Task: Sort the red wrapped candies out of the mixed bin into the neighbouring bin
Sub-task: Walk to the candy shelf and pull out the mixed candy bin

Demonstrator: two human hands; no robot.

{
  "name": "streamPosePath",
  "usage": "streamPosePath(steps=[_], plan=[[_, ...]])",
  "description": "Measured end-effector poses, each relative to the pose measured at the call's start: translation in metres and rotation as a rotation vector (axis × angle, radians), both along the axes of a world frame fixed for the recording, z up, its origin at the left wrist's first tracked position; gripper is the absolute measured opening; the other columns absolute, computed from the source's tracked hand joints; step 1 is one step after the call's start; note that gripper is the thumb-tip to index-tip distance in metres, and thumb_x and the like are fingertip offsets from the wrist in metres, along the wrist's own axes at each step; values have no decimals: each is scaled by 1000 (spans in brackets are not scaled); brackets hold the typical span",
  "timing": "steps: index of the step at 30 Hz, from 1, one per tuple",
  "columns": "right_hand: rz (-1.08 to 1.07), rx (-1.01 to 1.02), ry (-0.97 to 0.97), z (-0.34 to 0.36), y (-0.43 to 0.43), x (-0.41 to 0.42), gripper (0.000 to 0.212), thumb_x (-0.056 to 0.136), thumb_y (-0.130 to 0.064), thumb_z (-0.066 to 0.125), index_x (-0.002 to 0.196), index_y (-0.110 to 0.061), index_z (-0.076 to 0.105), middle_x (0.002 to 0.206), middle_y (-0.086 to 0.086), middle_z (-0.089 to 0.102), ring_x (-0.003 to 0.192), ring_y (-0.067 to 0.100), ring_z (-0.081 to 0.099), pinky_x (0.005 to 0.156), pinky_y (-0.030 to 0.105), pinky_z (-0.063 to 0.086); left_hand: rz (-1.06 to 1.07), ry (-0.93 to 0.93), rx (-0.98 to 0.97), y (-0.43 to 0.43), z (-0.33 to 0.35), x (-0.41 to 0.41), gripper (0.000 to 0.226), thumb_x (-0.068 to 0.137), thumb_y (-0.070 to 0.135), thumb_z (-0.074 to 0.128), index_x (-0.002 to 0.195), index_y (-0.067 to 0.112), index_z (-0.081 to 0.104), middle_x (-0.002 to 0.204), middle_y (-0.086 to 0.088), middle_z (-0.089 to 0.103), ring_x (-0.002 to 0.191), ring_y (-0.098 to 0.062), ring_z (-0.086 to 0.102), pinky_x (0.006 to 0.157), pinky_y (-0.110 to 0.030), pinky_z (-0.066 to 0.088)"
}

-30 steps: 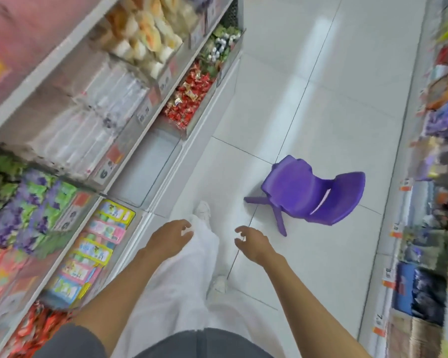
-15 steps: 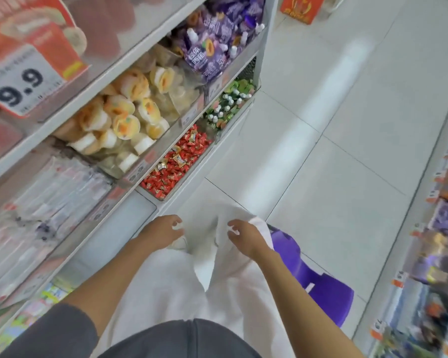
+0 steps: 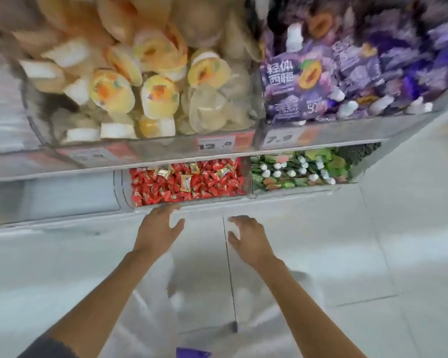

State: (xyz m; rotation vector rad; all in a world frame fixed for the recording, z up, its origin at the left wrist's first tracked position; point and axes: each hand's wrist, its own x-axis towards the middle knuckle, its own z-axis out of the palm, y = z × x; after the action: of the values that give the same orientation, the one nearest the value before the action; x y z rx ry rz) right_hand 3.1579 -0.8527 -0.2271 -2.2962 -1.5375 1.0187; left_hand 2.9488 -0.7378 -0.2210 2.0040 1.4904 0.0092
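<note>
Our left hand (image 3: 158,228) hovers at the front edge of the mixed bin (image 3: 123,188), fingers spread, holding nothing; our right hand (image 3: 248,239) hangs near it, fingers loosely curled, also empty. The red candies (image 3: 166,189) fill that bin on the lower shelf (image 3: 282,202), a few gold candies (image 3: 185,182) lying on top. We should reach over the front wall and pinch only red ones — leaving the gold — then drop them in the clear bin (image 3: 70,195) to its left, likely the target

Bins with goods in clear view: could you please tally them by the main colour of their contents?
Yellow-cup bin: 1
Purple-pouch bin: 1
Red-candy bin: 1
Green-candy bin: 1
Total: 4
</note>
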Motion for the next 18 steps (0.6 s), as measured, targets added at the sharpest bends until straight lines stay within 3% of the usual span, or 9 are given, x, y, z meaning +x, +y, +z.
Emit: streamPosePath(steps=[3,7,10,13,16,18], plan=[[35,302,-92,-61,24,11,46,88,-22,58,133,-12,57,133,11,56,124,28,46,110,42,36,35,-81,181,8,-53,8,43,88,30,66,128,18,58,128,-2,59,122,-23,51,106,-37,39],[2,762,-289,-127,50,15,46,81,-21,65,126,-13,60,115,5,51,106,23,45,96,34,37,10,-217,532,18,-115,6,45,84,48,54,116,19,65,117,4,58,112,-14,47,98,-29,30],[20,963,-439,-150,62,18,41,80,-27,66,118,-12,64,114,4,49,106,24,46,95,34,32,-9,-351,699,23,-131,0,47,79,51,56,113,18,66,113,6,57,110,-10,48,97,-29,33],[35,960,-508,-153,67,21,42,78,-38,71,111,-13,64,106,6,57,102,26,50,96,35,29,-7,-333,834,30,-136,-13,52,73,62,60,107,22,68,109,4,58,106,-16,50,94,-29,30],[32,771,-391,-141,67,20,46,76,-44,77,112,-18,64,105,1,57,101,24,51,93,30,26,0,-179,735,37,-131,-28,56,65,68,65,105,30,65,108,7,60,108,-18,51,92,-28,22],[36,622,-325,-125,65,23,44,77,-50,75,110,-22,64,103,-4,55,102,19,50,92,29,34,-64,-156,674,41,-128,-37,54,64,62,74,105,28,64,107,7,60,107,-19,52,93,-32,30]])
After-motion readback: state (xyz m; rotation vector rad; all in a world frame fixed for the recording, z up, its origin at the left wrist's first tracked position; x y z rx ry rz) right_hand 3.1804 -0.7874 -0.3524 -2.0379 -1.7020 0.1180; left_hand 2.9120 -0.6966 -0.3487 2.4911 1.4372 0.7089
